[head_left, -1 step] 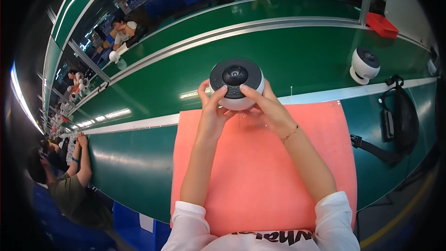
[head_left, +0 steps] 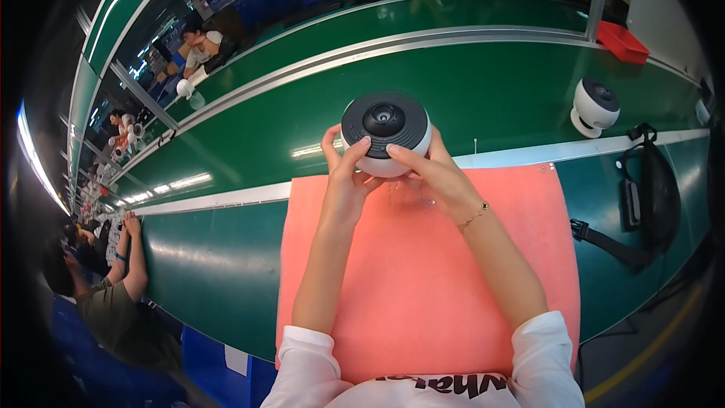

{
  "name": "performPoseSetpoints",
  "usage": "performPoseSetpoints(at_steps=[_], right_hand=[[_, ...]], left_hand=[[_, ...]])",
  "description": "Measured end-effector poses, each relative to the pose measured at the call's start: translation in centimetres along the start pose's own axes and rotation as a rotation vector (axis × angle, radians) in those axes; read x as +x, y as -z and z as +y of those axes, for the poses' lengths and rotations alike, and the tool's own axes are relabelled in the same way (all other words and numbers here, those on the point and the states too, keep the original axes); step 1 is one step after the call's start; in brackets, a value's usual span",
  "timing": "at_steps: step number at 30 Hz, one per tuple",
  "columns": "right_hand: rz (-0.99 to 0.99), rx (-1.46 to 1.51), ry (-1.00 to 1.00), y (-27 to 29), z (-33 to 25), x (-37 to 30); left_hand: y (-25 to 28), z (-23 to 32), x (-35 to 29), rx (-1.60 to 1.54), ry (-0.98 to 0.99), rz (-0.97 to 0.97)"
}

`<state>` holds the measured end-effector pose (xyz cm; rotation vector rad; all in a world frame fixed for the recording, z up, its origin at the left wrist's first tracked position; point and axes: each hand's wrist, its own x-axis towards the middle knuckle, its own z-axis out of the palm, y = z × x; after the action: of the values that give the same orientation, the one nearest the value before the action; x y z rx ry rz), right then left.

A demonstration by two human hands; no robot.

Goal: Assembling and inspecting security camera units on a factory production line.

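Observation:
Between both my hands is a round white security camera (head_left: pixel 384 165) with a black face and a lens in its middle, tilted so that the lens looks up. My left hand (head_left: pixel 345 174) grips its left side, thumb on the black face below the lens. From the right, my right hand (head_left: pixel 434 174) holds it, its thumb pressed on the lower rim of the black face. The fingers underneath are partly hidden. The camera is above the far edge of a pink mat (head_left: pixel 423 279) on the green worktable.
On the green conveyor belt (head_left: pixel 264 113) to the right stands a second white camera (head_left: pixel 595 107). A red tray (head_left: pixel 622 42) sits farther back. At the right lies a black strapped pouch (head_left: pixel 661 196). A co-worker (head_left: pixel 113 310) sits at the left; others are beyond the belt.
The camera sits very slightly higher and is turned a little. My right thumb has slid slightly down and left on its black face.

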<state>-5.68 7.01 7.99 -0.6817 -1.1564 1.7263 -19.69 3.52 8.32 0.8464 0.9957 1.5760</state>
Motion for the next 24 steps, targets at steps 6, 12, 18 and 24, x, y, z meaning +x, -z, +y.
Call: performPoseSetpoints(at_steps=[6, 12, 18, 24], right_hand=[[-0.026, -0.039, 0.025, 0.5, 0.9, 0.7], [-0.001, -0.119, 0.054, 0.6, 0.4, 0.2], [-0.158, -0.904, -0.151, 1.6, -3.2, -2.3], [-0.437, -1.214, 0.152, 2.0, -3.1, -5.2]], left_hand=[[0.6, -0.4, 0.5, 0.011, -0.085, -0.025], [0.7, -0.6, 0.4, 0.003, 0.003, -0.007], [4.8, -1.4, -1.2, -0.081, 0.402, -0.085], [5.4, -3.0, -5.0, 0.069, 0.37, -0.398]])
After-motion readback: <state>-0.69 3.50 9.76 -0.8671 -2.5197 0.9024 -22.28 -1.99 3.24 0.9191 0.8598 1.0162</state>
